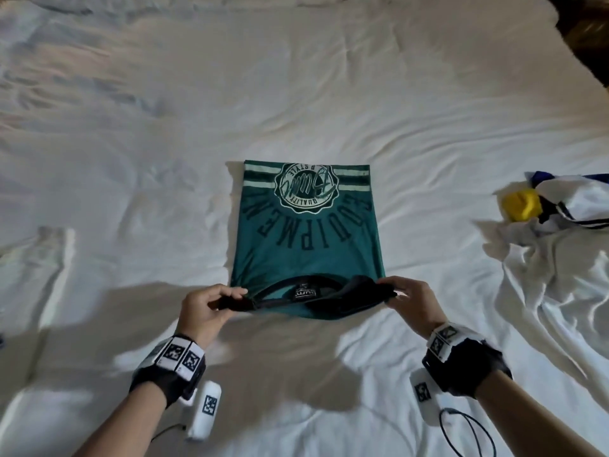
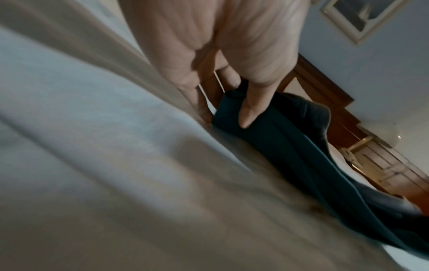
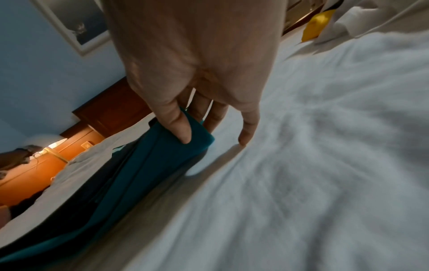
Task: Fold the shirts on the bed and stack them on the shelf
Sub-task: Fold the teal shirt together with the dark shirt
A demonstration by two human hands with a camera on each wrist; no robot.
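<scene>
A teal shirt (image 1: 306,239) with a round white emblem and dark lettering lies folded into a narrow panel in the middle of the white bed sheet (image 1: 131,159). Its collar end faces me and is lifted slightly off the sheet. My left hand (image 1: 211,305) pinches the near left corner, thumb on top, and the same grip shows on the teal cloth (image 2: 267,132) in the left wrist view. My right hand (image 1: 408,298) pinches the near right corner; its thumb presses the teal fabric (image 3: 162,155) in the right wrist view.
A crumpled pile of clothes (image 1: 573,206), white with blue and a yellow piece (image 1: 524,206), lies at the right edge of the bed. A loose white garment (image 1: 560,291) spreads below it. A dark wooden headboard (image 3: 111,110) and a framed picture (image 2: 357,16) stand beyond the bed.
</scene>
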